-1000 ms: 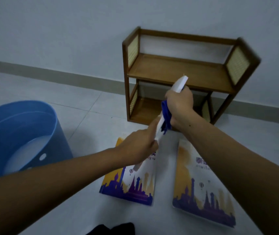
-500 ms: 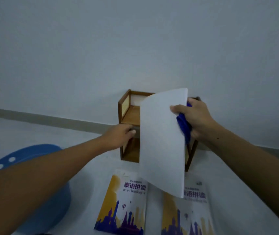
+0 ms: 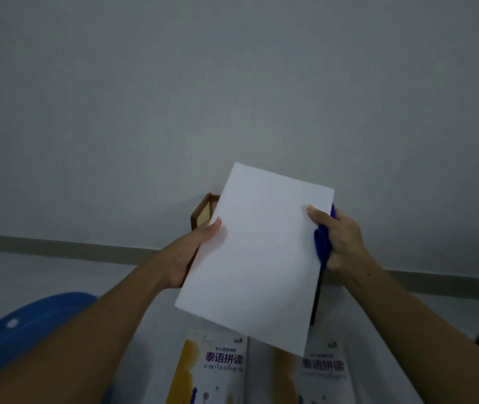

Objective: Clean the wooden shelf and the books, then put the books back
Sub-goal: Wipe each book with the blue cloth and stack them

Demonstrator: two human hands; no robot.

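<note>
Head camera, looking forward and slightly up at a plain grey wall (image 3: 232, 83) in dim light.

A person holds up a book (image 3: 261, 258) in both hands, near the middle of the picture. Its blank white cover faces the camera, and it is tilted, with the top leaning to the right. The left hand (image 3: 187, 255) grips the book's left edge, thumb on the front and fingers out of sight behind. The right hand (image 3: 341, 243) pinches the right edge with the thumb on the cover. A bunched blue cloth (image 3: 323, 243) is pressed between that palm and the book.

Only the top left corner of the wooden shelf (image 3: 201, 211) shows behind the book, against the wall. A second book (image 3: 217, 371) and a third book (image 3: 327, 371) lie side by side on the pale floor (image 3: 28, 272) below, yellow and purple covers up. A blue tub (image 3: 28, 325) sits at lower left, partly behind the left forearm. A grey skirting board (image 3: 57, 246) runs along the foot of the wall.

The task looks to be midway. All three visible books are off the shelf, one is being handled with the cloth, and none has been put back. Whether the shelf has been wiped cannot be told from here.

Half a second ago the left hand was off the book, reaching toward the shelf, and only the right hand held it. Now both hands hold it and its cover faces the camera more squarely. The camera has tipped upward, so less of the shelf, tub and floor books shows.
</note>
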